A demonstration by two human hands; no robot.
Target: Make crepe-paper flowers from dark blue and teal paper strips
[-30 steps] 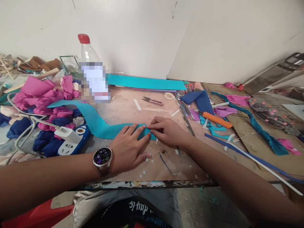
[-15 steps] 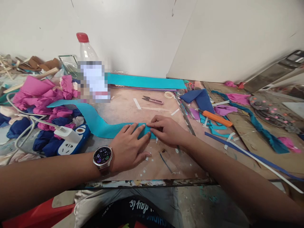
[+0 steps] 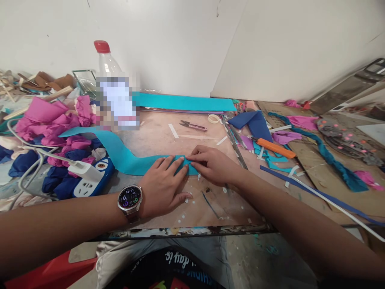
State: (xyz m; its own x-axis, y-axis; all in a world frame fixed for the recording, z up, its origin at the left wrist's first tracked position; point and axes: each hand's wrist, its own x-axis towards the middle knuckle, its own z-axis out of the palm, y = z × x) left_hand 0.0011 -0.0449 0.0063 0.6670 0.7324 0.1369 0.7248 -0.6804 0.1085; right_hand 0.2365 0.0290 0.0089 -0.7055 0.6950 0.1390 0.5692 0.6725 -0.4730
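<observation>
A long turquoise strip [image 3: 126, 160], of fabric or crepe paper, runs across the table from the pink heap at left to its right end under my hands. My left hand [image 3: 167, 182], a watch on its wrist, lies flat on the strip with its fingers spread and pressing down. At the strip's right end, my right hand [image 3: 212, 163] pinches the edge between thumb and fingertips, close beside the left fingertips. What the right fingertips cover is hidden.
Thread snips [image 3: 194, 125] and a tape roll [image 3: 214, 119] lie beyond my hands. An orange cutter [image 3: 275, 148] and a metal ruler [image 3: 236, 144] are at right. A power strip [image 3: 96, 180] with a charger, a bottle [image 3: 106, 60] and crumpled pink flowers [image 3: 49, 116] stand at left.
Both hands keep almost the same place on the turquoise strip. The view has shifted very slightly.
</observation>
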